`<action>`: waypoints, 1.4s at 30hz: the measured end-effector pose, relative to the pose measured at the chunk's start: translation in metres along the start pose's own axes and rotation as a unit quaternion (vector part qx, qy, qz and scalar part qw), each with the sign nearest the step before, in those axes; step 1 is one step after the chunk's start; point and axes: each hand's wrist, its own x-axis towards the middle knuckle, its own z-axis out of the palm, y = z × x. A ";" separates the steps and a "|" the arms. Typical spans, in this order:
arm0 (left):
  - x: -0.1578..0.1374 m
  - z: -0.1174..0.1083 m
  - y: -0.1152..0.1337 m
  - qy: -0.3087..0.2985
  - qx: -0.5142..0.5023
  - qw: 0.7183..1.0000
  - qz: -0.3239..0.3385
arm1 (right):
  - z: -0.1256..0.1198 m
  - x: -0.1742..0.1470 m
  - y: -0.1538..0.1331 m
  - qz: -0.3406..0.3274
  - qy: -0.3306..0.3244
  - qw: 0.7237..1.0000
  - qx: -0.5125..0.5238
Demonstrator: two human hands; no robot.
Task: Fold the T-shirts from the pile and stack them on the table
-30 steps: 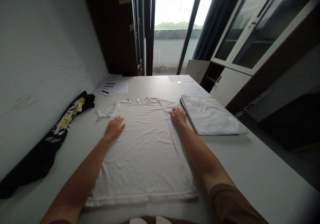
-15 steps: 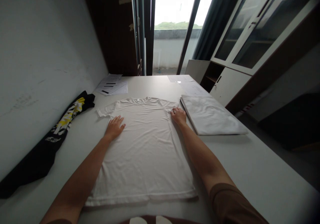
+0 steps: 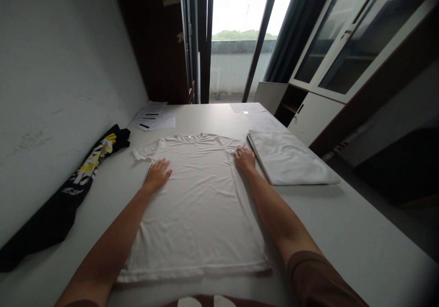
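A white short-sleeved T-shirt (image 3: 199, 206) lies spread on the table, its collar away from me and its hem near me. My left hand (image 3: 157, 175) rests flat on the shirt's left side below the sleeve, fingers stretched out. On the opposite side, my right hand (image 3: 244, 159) touches the cloth by the right sleeve and armpit. Its fingers are slightly bent with the tips apart, and no grip on the fabric is visible. Fine wrinkles run across the shirt's chest.
A folded white cloth (image 3: 291, 158) lies right of the shirt. Along the left wall is a black garment (image 3: 51, 215) with yellow and white print. Papers (image 3: 156, 116) lie at the far left of the white table (image 3: 343, 234), and more papers (image 3: 260, 117) at the far right. Cabinets (image 3: 318, 115) stand beyond the right edge.
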 end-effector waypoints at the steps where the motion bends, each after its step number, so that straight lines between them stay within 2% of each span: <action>1: 0.000 0.000 0.000 -0.001 0.003 1.000 0.000 | 0.000 0.000 0.000 -0.001 0.001 1.000 0.000; 42: 0.001 0.002 0.000 0.002 -0.005 1.000 -0.007 | 0.007 0.002 0.005 -0.003 0.009 1.000 0.006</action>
